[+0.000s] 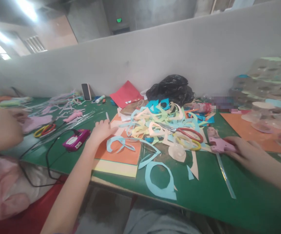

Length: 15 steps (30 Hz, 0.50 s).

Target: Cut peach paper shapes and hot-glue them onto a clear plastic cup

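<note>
My right hand (pixel 242 150) is closed around a pink glue gun (pixel 219 145), from which a clear glue stick (pixel 225 177) pokes out towards me. Over the left edge of the orange paper sheets (pixel 118 152), my left hand (pixel 102 130) has its fingers bent. A thin white stick (pixel 107 116) shows just above those fingers; I cannot tell what they grip. Between the hands lies a heap of cut paper scraps (pixel 155 120), with red-handled scissors (pixel 189 132) on top. A pale round paper piece (pixel 177 152) and a blue paper ring (pixel 159 178) lie nearer me.
A purple power box (pixel 77 140) with a black cable sits left of my arm. Another person's arm (pixel 4 130) works at the far left, near a second pink glue gun (pixel 73 116). A black plastic bag (pixel 171 88) and a propped phone (pixel 86 92) stand along the wall.
</note>
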### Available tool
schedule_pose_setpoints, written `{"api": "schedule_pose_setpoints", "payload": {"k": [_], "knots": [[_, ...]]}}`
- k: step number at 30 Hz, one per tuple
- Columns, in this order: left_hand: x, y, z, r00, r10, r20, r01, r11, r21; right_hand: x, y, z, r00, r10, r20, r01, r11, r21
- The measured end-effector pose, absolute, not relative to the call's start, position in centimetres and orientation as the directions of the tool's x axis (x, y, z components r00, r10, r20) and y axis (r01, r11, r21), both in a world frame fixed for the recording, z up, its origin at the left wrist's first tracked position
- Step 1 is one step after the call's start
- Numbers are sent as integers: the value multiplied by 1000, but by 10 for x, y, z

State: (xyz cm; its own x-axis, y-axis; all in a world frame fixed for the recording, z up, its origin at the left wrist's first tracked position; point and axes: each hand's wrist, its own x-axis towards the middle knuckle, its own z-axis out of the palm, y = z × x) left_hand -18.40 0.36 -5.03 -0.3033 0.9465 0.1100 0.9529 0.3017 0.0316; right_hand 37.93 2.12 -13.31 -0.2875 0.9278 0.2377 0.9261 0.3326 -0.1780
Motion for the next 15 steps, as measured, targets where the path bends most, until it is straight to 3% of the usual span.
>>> {"api": "schedule_pose_setpoints", "payload": {"k": [3, 8, 13, 15], "knots": [[-194, 6, -62, -325, 941, 92, 944, 329, -38, 379, 20, -137, -306, 905, 296, 918, 363, -159], [-193, 7, -59, -393, 910, 131, 916, 400, -25, 378, 19, -140, -328, 876, 354, 915, 388, -112], [-191, 2, -48, -424, 893, 150, 900, 397, 182, 376, 16, -137, -305, 891, 337, 920, 367, -137], [-191, -4, -42, -385, 893, 232, 919, 347, 188, 377, 12, -133, -262, 896, 357, 937, 325, -128]]}}
